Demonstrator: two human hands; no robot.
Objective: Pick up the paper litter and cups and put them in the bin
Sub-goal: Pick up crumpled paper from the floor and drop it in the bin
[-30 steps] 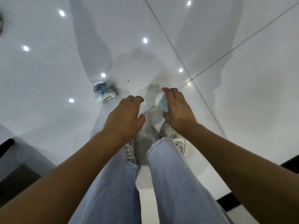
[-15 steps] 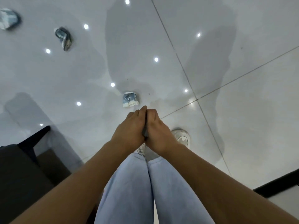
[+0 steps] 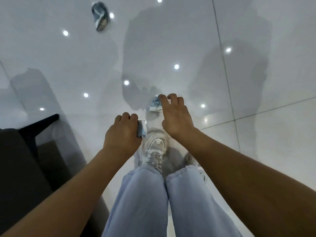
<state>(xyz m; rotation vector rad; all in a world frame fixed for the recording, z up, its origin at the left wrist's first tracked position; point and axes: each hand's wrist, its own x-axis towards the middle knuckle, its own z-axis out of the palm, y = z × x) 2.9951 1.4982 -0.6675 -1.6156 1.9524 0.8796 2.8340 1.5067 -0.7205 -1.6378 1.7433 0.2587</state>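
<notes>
The hands have parted since half a second ago. The left hand [image 3: 123, 134] grips a flattened blue cup [image 3: 141, 128]; the right hand [image 3: 176, 115], fingers curled, reaches onto a crumpled cup [image 3: 155, 104] on the floor [image 3: 266, 151]. Another crumpled cup [image 3: 99, 15] lies far left.

A single head-worn wide-angle camera looked steeply down from close above the person's outstretched arms, facing the glossy tiled floor [image 3: 256, 168], which filled the frame's upper part; legs occupied the bottom centre.

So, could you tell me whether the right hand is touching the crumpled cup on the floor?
Touching: the head view shows the right hand's fingertips on the crumpled cup.
</notes>
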